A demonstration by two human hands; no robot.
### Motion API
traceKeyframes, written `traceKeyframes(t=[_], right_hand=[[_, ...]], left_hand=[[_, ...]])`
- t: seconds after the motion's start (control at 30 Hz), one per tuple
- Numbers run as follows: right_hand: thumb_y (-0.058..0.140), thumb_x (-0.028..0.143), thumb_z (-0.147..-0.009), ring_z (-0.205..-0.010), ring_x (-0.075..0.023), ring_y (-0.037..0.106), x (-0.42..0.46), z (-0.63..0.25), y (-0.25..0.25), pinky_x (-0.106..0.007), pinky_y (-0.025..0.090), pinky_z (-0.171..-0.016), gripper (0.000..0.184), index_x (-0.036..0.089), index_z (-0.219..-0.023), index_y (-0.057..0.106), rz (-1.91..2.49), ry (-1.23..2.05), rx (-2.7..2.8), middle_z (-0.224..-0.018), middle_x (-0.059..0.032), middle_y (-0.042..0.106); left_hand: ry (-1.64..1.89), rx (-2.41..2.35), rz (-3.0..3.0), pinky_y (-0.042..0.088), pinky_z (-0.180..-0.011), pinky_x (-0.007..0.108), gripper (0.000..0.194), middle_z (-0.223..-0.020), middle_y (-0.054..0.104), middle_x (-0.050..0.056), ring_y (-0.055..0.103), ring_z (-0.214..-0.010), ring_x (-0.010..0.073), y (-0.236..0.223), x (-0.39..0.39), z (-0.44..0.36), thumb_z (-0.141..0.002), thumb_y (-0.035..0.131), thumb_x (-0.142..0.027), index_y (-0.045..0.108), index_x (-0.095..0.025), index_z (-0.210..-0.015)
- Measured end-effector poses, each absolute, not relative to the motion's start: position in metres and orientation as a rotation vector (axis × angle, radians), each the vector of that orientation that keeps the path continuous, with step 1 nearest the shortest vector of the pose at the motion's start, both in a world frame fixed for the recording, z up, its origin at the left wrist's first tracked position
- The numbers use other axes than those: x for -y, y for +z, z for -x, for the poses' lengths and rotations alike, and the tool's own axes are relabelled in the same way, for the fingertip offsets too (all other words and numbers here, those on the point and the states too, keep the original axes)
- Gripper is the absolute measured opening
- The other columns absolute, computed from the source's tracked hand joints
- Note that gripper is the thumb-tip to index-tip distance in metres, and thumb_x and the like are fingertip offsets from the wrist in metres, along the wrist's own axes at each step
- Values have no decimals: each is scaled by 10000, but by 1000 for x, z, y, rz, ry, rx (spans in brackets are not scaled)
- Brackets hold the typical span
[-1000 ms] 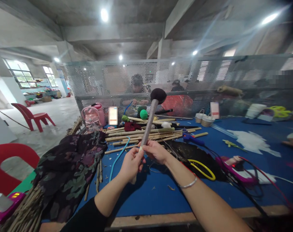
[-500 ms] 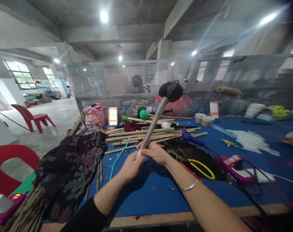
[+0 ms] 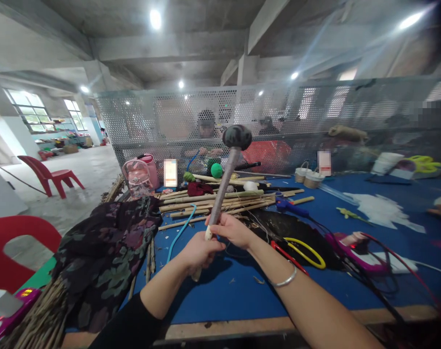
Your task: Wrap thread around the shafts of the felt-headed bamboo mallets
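Centrally in the head view stands a grey-wrapped stick (image 3: 225, 186), tilted slightly right, with a dark rounded head (image 3: 237, 137) at its top. The wrapping looks shiny, and a bare pale stretch shows between my hands. My left hand (image 3: 202, 249) is closed round the lower part; the pale butt end sticks out beneath it. Just above, my right hand (image 3: 232, 231) grips the lower end of the wrapped section, thumb across it. A silver bangle (image 3: 286, 276) sits on my right wrist. Both hands are over the blue table top (image 3: 227, 303).
Bamboo sticks (image 3: 191, 208) lie behind my hands, beside a blue glue gun (image 3: 291, 206). Yellow-handled scissors (image 3: 305, 254) and a power strip (image 3: 358, 252) lie right. Camouflage-patterned cloth (image 3: 111, 261) covers the left. A perforated screen (image 3: 129, 116) stands behind, with a person beyond it.
The stick's dark head has swung left and the stick stands more upright. My left hand has turned, and the butt end now shows below it. My right hand has barely moved.
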State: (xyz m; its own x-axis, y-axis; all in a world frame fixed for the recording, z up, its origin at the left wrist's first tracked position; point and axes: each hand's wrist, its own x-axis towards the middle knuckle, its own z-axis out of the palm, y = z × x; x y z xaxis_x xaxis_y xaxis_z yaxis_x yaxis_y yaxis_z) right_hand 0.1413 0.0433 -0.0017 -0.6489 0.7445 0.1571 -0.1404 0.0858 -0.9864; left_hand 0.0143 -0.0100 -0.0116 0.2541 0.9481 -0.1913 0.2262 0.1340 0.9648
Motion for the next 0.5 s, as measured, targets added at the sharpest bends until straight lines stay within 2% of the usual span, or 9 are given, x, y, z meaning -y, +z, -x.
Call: traceKeyframes(t=[0.13,0.2,0.27,0.33,0.43,0.5], right_hand=[[672,334,-679,-602,-121,560,-47,-134,-7,-248,433,-586,272,157,-802,506,678,1518,1641,-661,14,591],[668,317,-678,-611,-125,565,-49,-130,-10,-253,439,-596,258,163,-791,495,732,1428,1613,-661,17,589],[672,304,-677,-616,-122,561,-49,-130,-11,-250,438,-602,248,166,-784,496,741,1402,1619,-660,21,585],[677,312,-680,-611,-117,553,-47,-132,-10,-243,429,-596,251,163,-776,500,692,1484,1664,-652,19,586],[694,344,-675,-582,-96,521,-44,-136,-6,-216,390,-546,296,152,-811,515,609,1634,1676,-660,20,580],[709,362,-662,-579,-89,509,-44,-137,-5,-209,374,-533,331,147,-835,525,602,1648,1635,-676,20,574]], left_hand=[[1106,-1493,-1558,259,-475,216,72,-549,453,-35,374,-472,92,-17,10,-18,-704,541,-214,473,-190,-700],[1229,-1677,-1666,262,-504,216,86,-613,499,-24,406,-528,101,-22,9,-20,-703,534,-181,505,-194,-783],[1210,-1691,-1677,260,-501,216,106,-607,498,-30,403,-526,100,-23,9,-21,-692,539,-166,512,-196,-790],[1127,-1543,-1582,257,-474,214,80,-548,457,-43,374,-479,88,-19,9,-19,-672,563,-174,489,-189,-699],[877,-1247,-1320,224,-412,215,205,-436,334,-77,282,-373,69,-9,10,-14,-689,564,-258,396,-204,-586],[826,-1198,-1285,224,-403,215,206,-425,310,-85,266,-353,68,-6,10,-12,-711,543,-287,390,-209,-598]])
